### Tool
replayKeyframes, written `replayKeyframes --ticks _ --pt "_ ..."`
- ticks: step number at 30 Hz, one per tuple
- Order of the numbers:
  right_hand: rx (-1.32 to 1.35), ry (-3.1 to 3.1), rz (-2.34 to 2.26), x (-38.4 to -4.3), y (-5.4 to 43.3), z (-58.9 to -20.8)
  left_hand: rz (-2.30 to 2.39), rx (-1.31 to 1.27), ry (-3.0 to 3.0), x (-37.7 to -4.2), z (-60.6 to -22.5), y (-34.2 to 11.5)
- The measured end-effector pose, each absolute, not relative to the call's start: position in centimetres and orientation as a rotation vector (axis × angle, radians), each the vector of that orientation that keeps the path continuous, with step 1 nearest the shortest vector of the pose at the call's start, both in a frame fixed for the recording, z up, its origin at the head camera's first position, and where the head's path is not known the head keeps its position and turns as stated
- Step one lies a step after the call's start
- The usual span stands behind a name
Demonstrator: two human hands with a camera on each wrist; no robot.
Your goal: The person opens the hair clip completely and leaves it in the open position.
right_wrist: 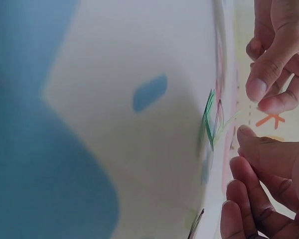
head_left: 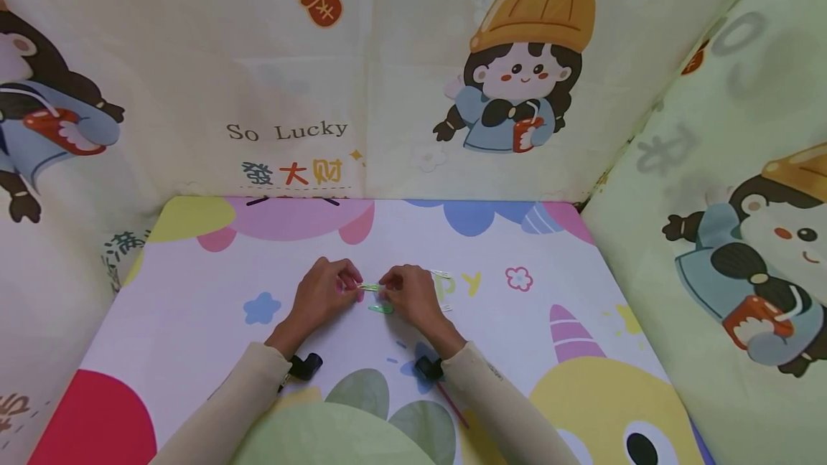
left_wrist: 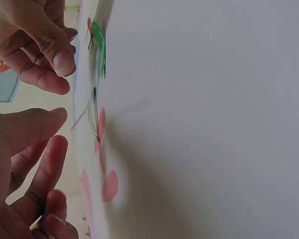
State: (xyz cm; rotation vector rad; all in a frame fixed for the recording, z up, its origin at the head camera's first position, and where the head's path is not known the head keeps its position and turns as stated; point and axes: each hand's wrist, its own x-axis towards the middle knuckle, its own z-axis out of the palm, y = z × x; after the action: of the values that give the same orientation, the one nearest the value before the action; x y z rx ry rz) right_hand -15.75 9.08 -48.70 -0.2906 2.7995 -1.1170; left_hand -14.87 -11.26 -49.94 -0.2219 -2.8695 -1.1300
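Note:
Near the middle of the table, my left hand [head_left: 327, 289] and right hand [head_left: 411, 296] face each other just above the surface. A yellow-green hair clip [head_left: 369, 288] lies between their fingertips. Closer to me is a darker green hair clip [head_left: 380, 308], partly overlapped by the right hand. In the left wrist view, my left thumb [left_wrist: 40, 124] and index finger stand slightly apart with nothing between them. The right thumb and index fingertip [right_wrist: 241, 172] are likewise apart, beside the green clip [right_wrist: 208, 119] in the right wrist view.
Pale clips [head_left: 442, 274] lie just right of the right hand. A small black camera [head_left: 306, 367] is worn on the left wrist, another [head_left: 428, 369] on the right. The table [head_left: 194, 300] has a cartoon-printed cover, and printed cloth walls [head_left: 400, 92] stand behind and beside it.

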Motion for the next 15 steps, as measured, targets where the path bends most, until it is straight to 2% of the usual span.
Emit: replayKeyframes --ticks 15 --pt "-0.329 2.819 -1.107 -14.3 10.1 -48.7 -1.117 -0.307 -2.871 -13.8 -49.6 -10.2"
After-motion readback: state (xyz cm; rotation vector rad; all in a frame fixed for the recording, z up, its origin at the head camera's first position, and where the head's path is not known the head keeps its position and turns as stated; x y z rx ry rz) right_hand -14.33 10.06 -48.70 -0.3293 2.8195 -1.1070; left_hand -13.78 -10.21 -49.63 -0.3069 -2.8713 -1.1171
